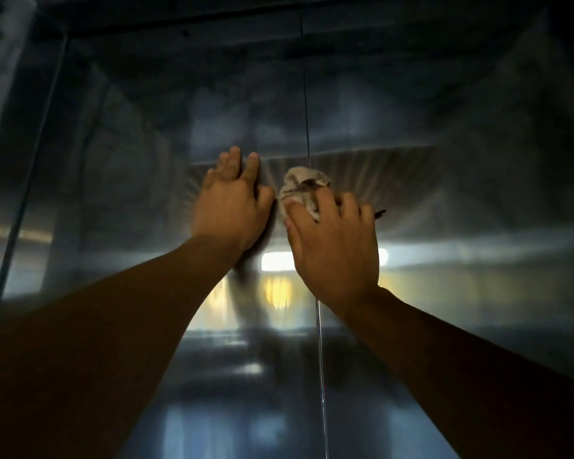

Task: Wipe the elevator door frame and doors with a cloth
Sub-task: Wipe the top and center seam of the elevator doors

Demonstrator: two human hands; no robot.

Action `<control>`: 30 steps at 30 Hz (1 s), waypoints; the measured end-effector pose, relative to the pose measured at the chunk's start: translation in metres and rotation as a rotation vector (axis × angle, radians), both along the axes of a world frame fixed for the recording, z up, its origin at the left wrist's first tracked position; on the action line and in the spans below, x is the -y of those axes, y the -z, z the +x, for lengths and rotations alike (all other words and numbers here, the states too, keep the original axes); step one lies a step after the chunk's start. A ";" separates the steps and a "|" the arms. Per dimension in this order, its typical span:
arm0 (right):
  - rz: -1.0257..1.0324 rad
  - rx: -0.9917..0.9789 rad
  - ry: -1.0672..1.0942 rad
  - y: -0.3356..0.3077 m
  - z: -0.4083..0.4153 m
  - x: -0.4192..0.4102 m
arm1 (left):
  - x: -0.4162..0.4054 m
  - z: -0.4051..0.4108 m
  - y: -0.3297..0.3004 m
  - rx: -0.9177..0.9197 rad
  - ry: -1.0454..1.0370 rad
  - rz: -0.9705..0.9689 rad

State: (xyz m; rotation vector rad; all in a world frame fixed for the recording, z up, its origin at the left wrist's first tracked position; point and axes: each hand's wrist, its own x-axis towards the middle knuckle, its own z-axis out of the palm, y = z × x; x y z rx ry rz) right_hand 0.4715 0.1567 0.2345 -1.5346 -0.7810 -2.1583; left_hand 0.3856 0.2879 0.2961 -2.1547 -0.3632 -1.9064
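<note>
At door seam (307, 127): hands, cloth (304, 190).

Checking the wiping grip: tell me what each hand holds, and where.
The right hand presses a crumpled pale cloth against the steel elevator doors, fingers over its lower part. The left hand holds nothing, flat on the door.

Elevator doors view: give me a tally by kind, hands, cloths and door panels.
Hands: 2, the left hand flat on the metal, the right hand holding the cloth.
Cloths: 1, a crumpled pale cloth.
Door panels: 2, the left door panel and the right door panel, meeting at the centre seam.
Total: 5
</note>
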 end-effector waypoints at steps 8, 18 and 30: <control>-0.025 -0.037 0.024 0.036 0.003 -0.004 | -0.013 -0.003 0.048 -0.071 0.004 0.072; -0.017 -0.039 0.044 0.108 -0.003 -0.004 | -0.009 -0.006 0.131 -0.125 -0.055 0.140; -0.044 -0.065 0.078 0.163 -0.007 0.000 | -0.014 0.003 0.232 -0.045 0.082 0.191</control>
